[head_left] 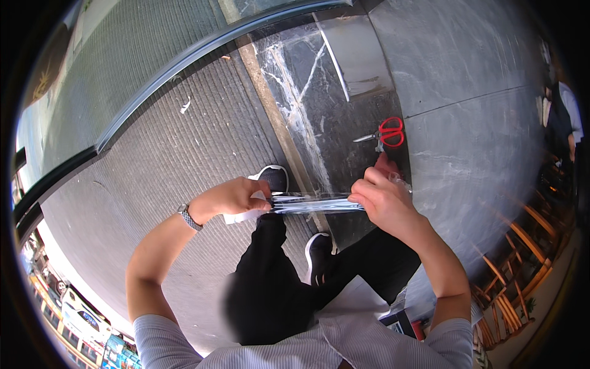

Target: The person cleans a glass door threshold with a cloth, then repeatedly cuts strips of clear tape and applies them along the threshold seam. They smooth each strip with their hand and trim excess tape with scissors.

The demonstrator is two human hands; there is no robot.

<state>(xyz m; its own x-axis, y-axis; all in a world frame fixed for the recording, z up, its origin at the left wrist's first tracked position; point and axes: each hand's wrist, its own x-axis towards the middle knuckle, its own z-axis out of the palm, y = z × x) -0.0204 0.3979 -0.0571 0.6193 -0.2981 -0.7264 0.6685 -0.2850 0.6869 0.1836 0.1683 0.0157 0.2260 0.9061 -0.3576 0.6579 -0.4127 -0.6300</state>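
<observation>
A strip of clear plastic film (318,205), possibly wide tape, is stretched taut between my two hands. My left hand (235,198) pinches its left end together with a white roll or folded white sheet (246,216); which one, I cannot tell. At the other end, my right hand (380,193) grips the film between thumb and fingers. Just beyond the right hand lies a reddish piece of material (386,162), partly hidden by the fingers. Scissors with red handles (391,132) rest on the dark stone threshold, blades pointing left.
A glass door with a metal-edged frame (184,64) curves across the upper left. A flat metal plate (357,55) lies on the threshold. Grey tiles (461,138) stretch right toward wooden chairs (516,272) and a person (569,110). Outside, a white car (83,313) stands lower left.
</observation>
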